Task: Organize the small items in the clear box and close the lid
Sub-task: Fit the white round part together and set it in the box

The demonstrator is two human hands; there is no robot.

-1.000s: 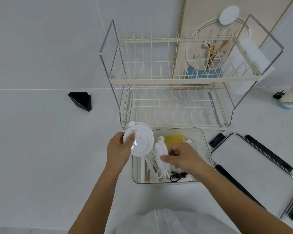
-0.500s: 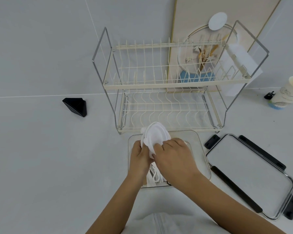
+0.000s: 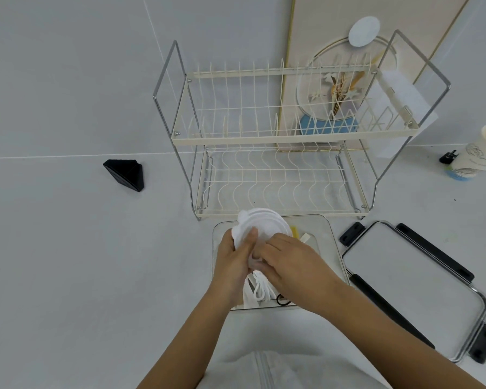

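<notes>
The clear box (image 3: 324, 228) sits on the white counter right in front of me, below the dish rack. Over its left half, my left hand (image 3: 232, 265) grips a round white plastic lid (image 3: 264, 226), held tilted on edge. My right hand (image 3: 289, 262) presses against the same white lid from the right, fingers curled on it. Under the hands, a coiled white cable (image 3: 260, 290), a black loop (image 3: 282, 300) and a yellow item (image 3: 293, 231) lie inside the box. The box's flat lid (image 3: 410, 282) with black clasps rests on the counter to the right.
A two-tier cream wire dish rack (image 3: 278, 136) stands just behind the box. A black wedge (image 3: 125, 174) lies on the counter at the left. A paper cup (image 3: 477, 154) and a small black clip (image 3: 448, 157) are at the far right. A framed picture (image 3: 334, 32) leans behind the rack.
My left hand brought the round white lid from the box's left edge over the box. My right hand left the items inside and closed on that lid.
</notes>
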